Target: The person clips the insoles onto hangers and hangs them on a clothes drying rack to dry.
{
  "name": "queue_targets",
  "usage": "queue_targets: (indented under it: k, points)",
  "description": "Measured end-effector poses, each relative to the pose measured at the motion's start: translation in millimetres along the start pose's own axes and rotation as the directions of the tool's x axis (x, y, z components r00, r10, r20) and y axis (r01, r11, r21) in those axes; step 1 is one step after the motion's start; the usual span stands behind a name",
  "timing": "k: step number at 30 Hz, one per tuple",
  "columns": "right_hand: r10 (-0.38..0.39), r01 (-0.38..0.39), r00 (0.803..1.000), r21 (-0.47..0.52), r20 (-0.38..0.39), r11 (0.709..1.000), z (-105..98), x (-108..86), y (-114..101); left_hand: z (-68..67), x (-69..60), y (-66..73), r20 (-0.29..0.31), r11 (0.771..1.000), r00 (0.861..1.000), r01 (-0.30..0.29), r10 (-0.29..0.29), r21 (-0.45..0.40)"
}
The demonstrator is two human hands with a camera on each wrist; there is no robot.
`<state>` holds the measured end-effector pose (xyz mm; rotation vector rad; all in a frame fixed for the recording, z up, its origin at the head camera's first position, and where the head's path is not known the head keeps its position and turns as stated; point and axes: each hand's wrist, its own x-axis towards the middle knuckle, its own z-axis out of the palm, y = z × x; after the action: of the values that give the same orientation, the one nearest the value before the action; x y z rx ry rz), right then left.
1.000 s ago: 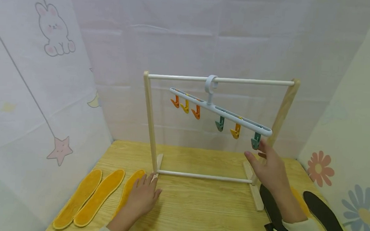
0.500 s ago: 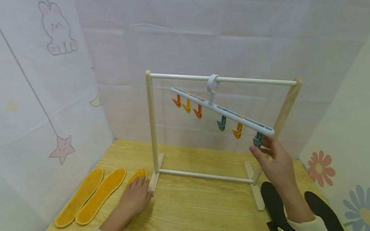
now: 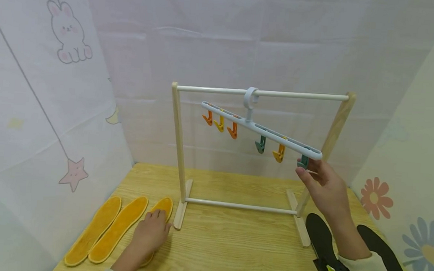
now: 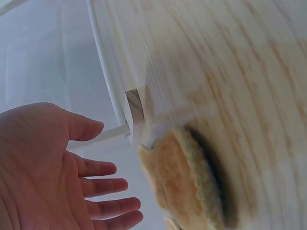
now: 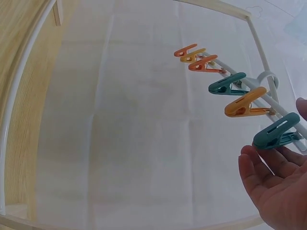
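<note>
My left hand (image 3: 151, 233) is over a fuzzy yellow insole (image 3: 165, 206), hiding part of it. In the left wrist view its fingers are spread and nearly straight, apart from the insole's padded edge (image 4: 180, 177). A pale blue clip hanger (image 3: 293, 146) hangs by its hook from the top bar of a wooden rack (image 3: 179, 149). At the hanger's right end, my right hand (image 3: 328, 191) has its fingertips at a green clip (image 5: 277, 132). The right wrist view shows fingers beneath that clip and the thumb standing off from it. Orange, yellow and green clips line the rest of the hanger.
Two more yellow insoles (image 3: 117, 231) lie at the left of the wooden table (image 3: 232, 245). Black insoles (image 3: 321, 235) lie at the right, beneath my right forearm. White cloth walls with printed figures enclose the table at the back and sides.
My left hand has moved left and toward me, away from the rack's left foot and over the insole. My right hand has come up closer around the end clip.
</note>
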<state>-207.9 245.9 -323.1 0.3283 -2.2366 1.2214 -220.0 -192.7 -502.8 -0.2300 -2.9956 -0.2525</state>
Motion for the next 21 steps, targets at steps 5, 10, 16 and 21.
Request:
queue_targets:
  k: [5,10,16,21]
  points:
    - [0.025,-0.025,1.0,0.028,0.009,0.999,-2,-0.4,-2,-1.5,0.4,-5.1,0.012,0.999,0.999,0.047,-0.047,-0.001]
    - [0.04,-0.041,0.999,0.065,0.015,0.997,-3,0.5,-2,-0.9,0.7,-11.3,0.018,0.998,0.998,0.059,-0.059,-0.002]
    - [0.055,-0.056,0.998,0.097,0.014,0.994,-4,1.2,-2,1.2,1.6,-15.0,0.051,0.993,0.992,0.113,-0.111,-0.023]
    - [0.056,-0.057,0.998,0.096,0.012,0.994,-3,1.9,-1,2.1,0.7,-16.5,0.071,0.988,0.986,0.154,-0.151,-0.034]
